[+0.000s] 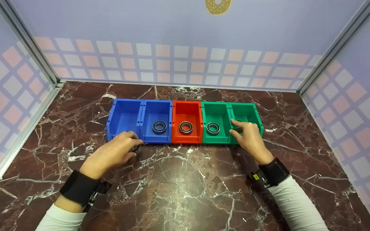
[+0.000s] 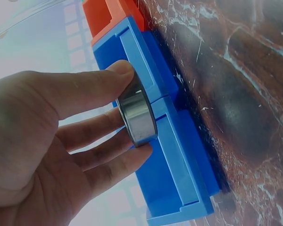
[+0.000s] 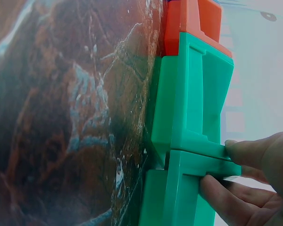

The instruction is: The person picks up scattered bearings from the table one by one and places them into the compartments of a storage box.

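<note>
My left hand (image 1: 116,150) pinches a ball bearing (image 2: 137,115) between thumb and fingers, holding it on edge at the front of the two blue bins (image 1: 125,112). Its steel rim shows clearly in the left wrist view. My right hand (image 1: 249,138) is at the wall between the two green bins (image 1: 215,110), with thumb and fingers bent around that wall's top in the right wrist view (image 3: 254,174). Something dark shows between its fingers, mostly hidden; whether they grip it cannot be told. Further bearings lie flat in the second blue bin (image 1: 159,127), red bin (image 1: 186,127) and left green bin (image 1: 213,128).
The bins stand side by side in one row, with a red bin (image 1: 187,107) in the middle. Beneath them is a dark marbled tabletop (image 1: 178,186). Tile-patterned panels (image 1: 181,61) enclose the back and both sides.
</note>
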